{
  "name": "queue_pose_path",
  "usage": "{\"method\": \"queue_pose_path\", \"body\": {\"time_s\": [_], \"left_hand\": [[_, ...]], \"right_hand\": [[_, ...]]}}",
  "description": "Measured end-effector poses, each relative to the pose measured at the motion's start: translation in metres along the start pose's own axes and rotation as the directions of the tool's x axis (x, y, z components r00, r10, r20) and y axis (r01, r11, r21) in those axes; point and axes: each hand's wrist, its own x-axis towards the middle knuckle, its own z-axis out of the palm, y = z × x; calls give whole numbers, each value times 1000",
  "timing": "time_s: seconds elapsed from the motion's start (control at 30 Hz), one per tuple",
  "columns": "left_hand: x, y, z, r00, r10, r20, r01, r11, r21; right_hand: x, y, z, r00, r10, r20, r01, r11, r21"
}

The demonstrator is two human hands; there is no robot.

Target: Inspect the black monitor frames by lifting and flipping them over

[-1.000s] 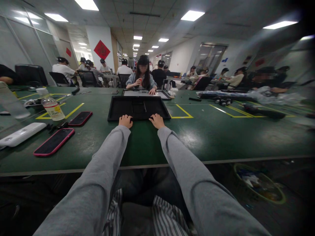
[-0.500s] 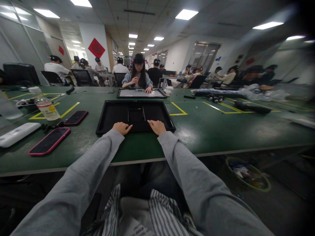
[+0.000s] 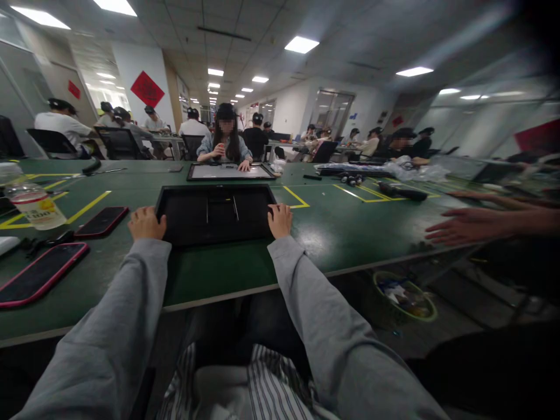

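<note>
A black rectangular tray (image 3: 184,233) lies flat on the green table (image 3: 205,271) right in front of me. My left hand (image 3: 146,223) grips its near left corner with curled fingers. At the near right corner my right hand (image 3: 280,220) holds the rim the same way. Both arms wear grey sleeves. Thin dividers show inside the tray, and it looks empty.
Two red-cased phones (image 3: 39,273) (image 3: 101,221) and a water bottle (image 3: 32,204) lie at the left. A person opposite sits at a white-faced tray (image 3: 227,171). Another person's hands (image 3: 455,226) reach in from the right. A green bin (image 3: 405,294) stands under the table edge.
The tray has slid toward me. My hands have moved from the middle of its near edge out to its two near corners. Another person's hands have come into view at the right.
</note>
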Motion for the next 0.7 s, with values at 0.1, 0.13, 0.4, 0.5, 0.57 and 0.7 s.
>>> {"method": "queue_pose_path", "body": {"time_s": [0.1, 0.13, 0.4, 0.5, 0.57, 0.7], "left_hand": [[15, -33, 12, 960, -157, 233, 160, 987, 5], [19, -39, 16, 934, -147, 324, 160, 987, -13], [31, -44, 34, 891, -99, 442, 71, 994, 80], [31, -43, 29, 898, -93, 430, 61, 994, 87], [30, -43, 25, 899, -91, 428, 58, 994, 90], [30, -41, 20, 893, -96, 440, 45, 991, 124]], "right_hand": [[-1, 16, -1, 978, 207, -9, -207, 977, -54], [-2, 21, 0, 963, 267, 35, -265, 963, -53], [4, 33, 3, 909, 313, 275, -340, 939, 58], [5, 34, 2, 909, 311, 276, -341, 938, 67], [6, 35, 2, 908, 313, 279, -344, 937, 68], [6, 34, 1, 902, 324, 287, -350, 936, 45]]}}
